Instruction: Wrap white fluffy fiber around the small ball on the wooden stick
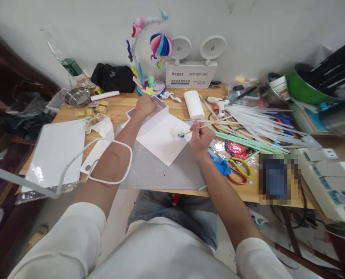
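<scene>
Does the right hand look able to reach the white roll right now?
Probably yes: the white roll sits just beyond the right hand, uncovered, though the thin stick it holds may hinder grasping.

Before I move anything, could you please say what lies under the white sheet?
The grey mat shows past the lower edges of the white sheet; anything else beneath is hidden.

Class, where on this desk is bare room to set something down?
Largest: the near part of the gray mat, between the white paper and the desk's front edge. Smaller: bare wood between the metal bowl and bagged white sheet. Crowded: right of the right hand, with pale strips, glue gun and scissors.
</scene>
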`<state>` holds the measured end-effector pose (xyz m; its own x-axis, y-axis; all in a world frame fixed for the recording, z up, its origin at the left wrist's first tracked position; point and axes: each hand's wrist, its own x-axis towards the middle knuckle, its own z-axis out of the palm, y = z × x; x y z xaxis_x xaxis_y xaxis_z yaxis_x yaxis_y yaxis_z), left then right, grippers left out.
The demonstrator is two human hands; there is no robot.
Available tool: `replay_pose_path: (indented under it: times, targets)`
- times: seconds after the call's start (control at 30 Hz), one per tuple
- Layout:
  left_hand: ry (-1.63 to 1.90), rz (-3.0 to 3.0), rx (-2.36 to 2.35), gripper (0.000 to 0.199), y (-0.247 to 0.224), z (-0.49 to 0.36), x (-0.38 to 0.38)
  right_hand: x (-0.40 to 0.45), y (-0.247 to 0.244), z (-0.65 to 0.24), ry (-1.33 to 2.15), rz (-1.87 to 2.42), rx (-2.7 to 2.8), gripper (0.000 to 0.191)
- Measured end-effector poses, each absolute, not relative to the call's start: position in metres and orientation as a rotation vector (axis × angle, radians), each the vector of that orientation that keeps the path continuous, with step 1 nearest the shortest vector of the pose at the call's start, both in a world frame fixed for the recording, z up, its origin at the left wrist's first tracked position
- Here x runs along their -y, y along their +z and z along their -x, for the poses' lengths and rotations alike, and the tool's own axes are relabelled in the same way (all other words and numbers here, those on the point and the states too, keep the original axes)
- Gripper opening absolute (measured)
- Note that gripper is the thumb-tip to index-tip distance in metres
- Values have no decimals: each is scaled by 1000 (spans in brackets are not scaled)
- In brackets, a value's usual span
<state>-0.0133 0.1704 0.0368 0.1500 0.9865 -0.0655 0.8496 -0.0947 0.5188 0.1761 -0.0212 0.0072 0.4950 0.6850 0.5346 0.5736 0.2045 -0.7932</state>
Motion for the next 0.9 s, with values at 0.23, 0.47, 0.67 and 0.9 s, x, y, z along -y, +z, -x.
replay_pose_path:
  times: [0.23,0.47,0.67,0.9]
  targets:
    - [708,-2007,-1807,15,59,29,-154,23,9,-175,102,1449,1187,56]
    - [711,-2152,-1834,20,75,31,-131,23,7,-174,111,1417,1197,52]
    - [642,-2108,-1809,7,64,38,-140,23,6,-175,105,1455,1201,53]
    - [826,-2086,-1641,7,67,47,-150,22,6,-175,91,1464,1207,54]
